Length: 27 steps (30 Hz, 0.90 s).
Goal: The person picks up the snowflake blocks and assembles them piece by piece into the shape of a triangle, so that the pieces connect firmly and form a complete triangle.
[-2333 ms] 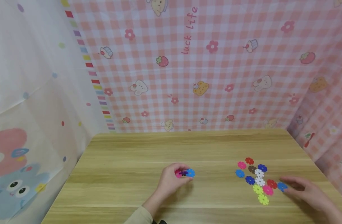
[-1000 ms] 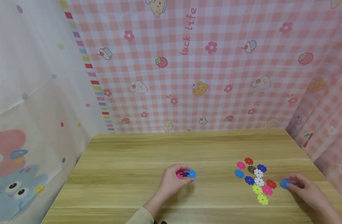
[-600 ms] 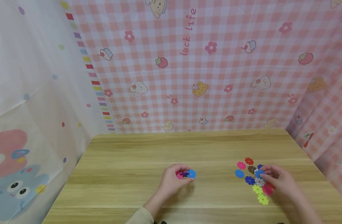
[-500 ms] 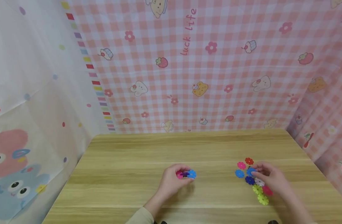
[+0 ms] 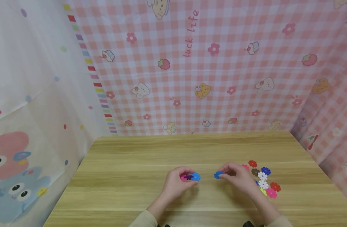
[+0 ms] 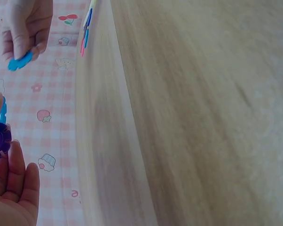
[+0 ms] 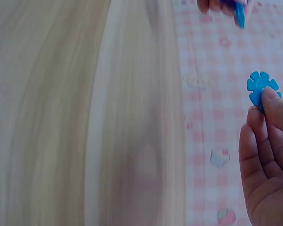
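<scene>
In the head view my left hand (image 5: pixel 174 183) grips a joined row of notched plastic discs: a pink disc (image 5: pixel 183 177), a purple disc (image 6: pixel 0 140) standing crosswise, and a light blue disc (image 5: pixel 195 177) at the right end. My right hand (image 5: pixel 239 178) pinches a single blue flower-shaped disc (image 7: pixel 262 88) between thumb and fingers, its notched rim sticking out toward the left hand. A short gap separates this loose disc from the joined row. Both hands are held above the wooden table (image 5: pixel 128 164).
Behind and under the right forearm lie loose discs on the right of the table: red (image 5: pixel 252 163), brown (image 5: pixel 255 171), white (image 5: pixel 263 184), pink (image 5: pixel 271 193) and several others, some hidden by the arm. A pink checkered cloth (image 5: pixel 173 78) hangs behind the table.
My right hand picked up the blue disc at the pile's right side, then carried it left across the pile toward the left hand. The left hand stayed nearly still with its row of discs.
</scene>
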Available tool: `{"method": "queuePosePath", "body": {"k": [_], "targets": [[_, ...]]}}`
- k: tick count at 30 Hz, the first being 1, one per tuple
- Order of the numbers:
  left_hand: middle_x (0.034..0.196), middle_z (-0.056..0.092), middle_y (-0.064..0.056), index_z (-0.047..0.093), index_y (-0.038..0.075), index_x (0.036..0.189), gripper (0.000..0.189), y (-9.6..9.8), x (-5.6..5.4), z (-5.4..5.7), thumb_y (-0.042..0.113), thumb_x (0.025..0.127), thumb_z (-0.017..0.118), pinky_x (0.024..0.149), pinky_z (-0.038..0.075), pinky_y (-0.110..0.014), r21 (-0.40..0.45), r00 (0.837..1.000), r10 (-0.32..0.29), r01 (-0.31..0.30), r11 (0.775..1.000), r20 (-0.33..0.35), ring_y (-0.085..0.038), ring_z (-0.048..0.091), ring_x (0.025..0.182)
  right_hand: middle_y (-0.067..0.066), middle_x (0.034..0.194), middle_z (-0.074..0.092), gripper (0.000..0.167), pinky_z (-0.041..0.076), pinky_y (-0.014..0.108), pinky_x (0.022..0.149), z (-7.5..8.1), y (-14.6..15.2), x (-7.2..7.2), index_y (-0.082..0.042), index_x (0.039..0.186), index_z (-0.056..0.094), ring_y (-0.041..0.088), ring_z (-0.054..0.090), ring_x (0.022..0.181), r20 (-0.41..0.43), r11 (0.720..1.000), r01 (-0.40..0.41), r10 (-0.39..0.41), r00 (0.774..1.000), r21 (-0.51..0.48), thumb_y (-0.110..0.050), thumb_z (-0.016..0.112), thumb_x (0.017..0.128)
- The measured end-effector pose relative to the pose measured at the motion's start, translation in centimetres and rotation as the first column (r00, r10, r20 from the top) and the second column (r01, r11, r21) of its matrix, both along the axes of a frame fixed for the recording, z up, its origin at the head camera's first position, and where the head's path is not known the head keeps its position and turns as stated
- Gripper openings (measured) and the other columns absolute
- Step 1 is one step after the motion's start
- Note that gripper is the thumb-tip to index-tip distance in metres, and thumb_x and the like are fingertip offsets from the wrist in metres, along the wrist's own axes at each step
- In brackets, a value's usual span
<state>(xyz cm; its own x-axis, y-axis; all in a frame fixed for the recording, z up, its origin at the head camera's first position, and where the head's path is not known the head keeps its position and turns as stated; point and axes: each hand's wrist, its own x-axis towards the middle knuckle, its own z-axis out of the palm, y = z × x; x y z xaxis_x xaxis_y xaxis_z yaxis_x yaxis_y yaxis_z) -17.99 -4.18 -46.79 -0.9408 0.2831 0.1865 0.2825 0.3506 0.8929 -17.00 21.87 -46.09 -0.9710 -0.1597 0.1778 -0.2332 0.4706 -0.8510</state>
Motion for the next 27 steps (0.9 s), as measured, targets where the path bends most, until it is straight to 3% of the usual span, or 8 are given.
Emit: {"method": "queuePosePath", "body": {"k": [10, 27], "targets": [[0.095, 0.071, 0.001, 0.074, 0.008, 0.1, 0.029, 0.1, 0.1, 0.3, 0.014, 0.075, 0.087, 0.077, 0.054, -0.023, 0.029, 1.0, -0.013, 0.013, 0.999, 0.004, -0.011, 0.065, 0.087, -0.008, 0.081, 0.067, 0.011, 0.054, 0.026, 0.072, 0.2, -3.1, -0.3, -0.014, 0.086, 0.07, 0.011, 0.063, 0.077, -0.023, 0.999, -0.02, 0.021, 1.0, 0.034, -0.007, 0.079, 0.082], [0.093, 0.071, 0.002, 0.075, 0.008, 0.099, 0.027, 0.1, -0.1, 0.2, 0.014, 0.076, 0.087, 0.073, 0.054, -0.022, 0.029, 1.0, -0.005, 0.004, 1.0, 0.011, -0.01, 0.063, 0.084, -0.008, 0.081, 0.067, 0.012, 0.054, 0.027, 0.076, 0.2, -4.2, -0.7, -0.014, 0.083, 0.07, 0.014, 0.063, 0.081, -0.014, 1.0, -0.018, 0.019, 1.0, 0.023, -0.006, 0.079, 0.083]]}}
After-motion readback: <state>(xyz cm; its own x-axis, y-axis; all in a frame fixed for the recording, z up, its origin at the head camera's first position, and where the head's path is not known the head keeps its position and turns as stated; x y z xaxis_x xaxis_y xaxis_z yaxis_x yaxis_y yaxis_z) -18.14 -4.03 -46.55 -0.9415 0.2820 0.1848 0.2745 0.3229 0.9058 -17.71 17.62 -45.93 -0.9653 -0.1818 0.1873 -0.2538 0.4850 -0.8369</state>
